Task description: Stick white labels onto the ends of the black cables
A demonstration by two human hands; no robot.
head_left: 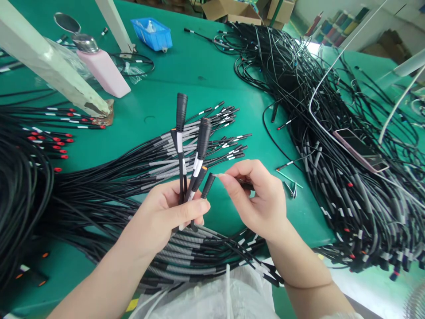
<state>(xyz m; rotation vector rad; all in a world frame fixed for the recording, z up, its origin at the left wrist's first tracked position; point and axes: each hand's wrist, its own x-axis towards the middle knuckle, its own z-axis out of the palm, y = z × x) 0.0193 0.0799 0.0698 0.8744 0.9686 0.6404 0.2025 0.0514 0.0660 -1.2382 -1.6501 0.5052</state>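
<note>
My left hand [166, 217] is closed around a small bunch of black cable connectors [195, 150] that stand upright, with white label bands and orange marks on them. My right hand [255, 199] is curled in a pinch, its fingertips touching the tip of the shortest connector [208, 185]. Whether anything is in the pinch is hidden. Both hands hover above a green table [186, 79]. Under them lies a bundle of black cables with grey sleeves [186, 252].
Big heaps of black cables fill the right [332, 133] and left [23, 186]. A phone [360, 149] lies on the right heap. A pink bottle [102, 66], a blue tray [152, 33], white posts [46, 62], tweezers [292, 188] and a plastic bag [212, 297] are around.
</note>
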